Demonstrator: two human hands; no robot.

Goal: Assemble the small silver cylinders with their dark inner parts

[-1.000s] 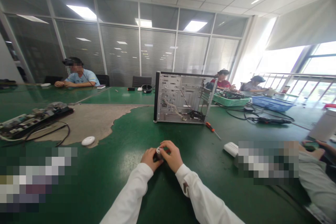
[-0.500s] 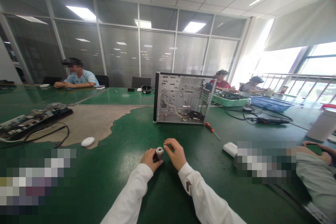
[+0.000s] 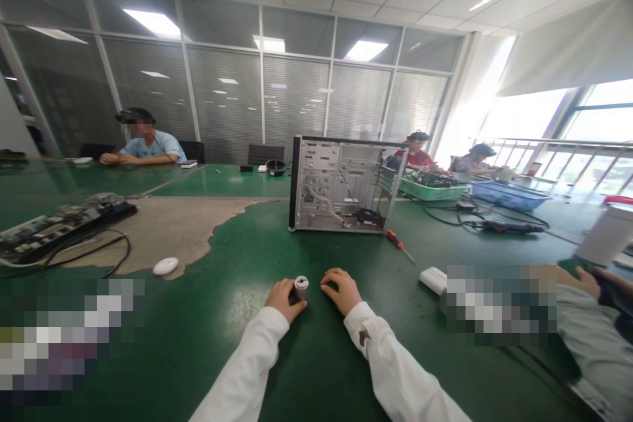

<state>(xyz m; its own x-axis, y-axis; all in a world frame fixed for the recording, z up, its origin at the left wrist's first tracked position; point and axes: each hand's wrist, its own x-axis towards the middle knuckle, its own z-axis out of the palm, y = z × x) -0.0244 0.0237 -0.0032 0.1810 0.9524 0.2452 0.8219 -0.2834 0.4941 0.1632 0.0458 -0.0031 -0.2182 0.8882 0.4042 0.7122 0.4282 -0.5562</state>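
My left hand (image 3: 283, 300) is wrapped round a small grey metal cylinder (image 3: 301, 287) that stands upright on the green table. Dark holes show in its round top. To the right of it, apart from the cylinder, my right hand (image 3: 342, 289) is held low over the table. Its thumb and forefinger come together in a pinch; whatever may be between them is too small to make out. Beyond both hands stands an open computer case (image 3: 346, 188), with loose wires inside. An orange-handled screwdriver (image 3: 399, 245) lies by its front right corner.
On the left are a circuit-board assembly (image 3: 64, 227) with cables and a white oval object (image 3: 165, 267). Green (image 3: 435, 192) and blue (image 3: 509, 196) baskets, plus a black corded tool (image 3: 512, 227), are at the right. Other people sit around the table; one person's sleeve (image 3: 593, 336) is close on my right.
My right hand has moved right and slightly down, away from the cylinder's top. My left hand and the cylinder have stayed in place.
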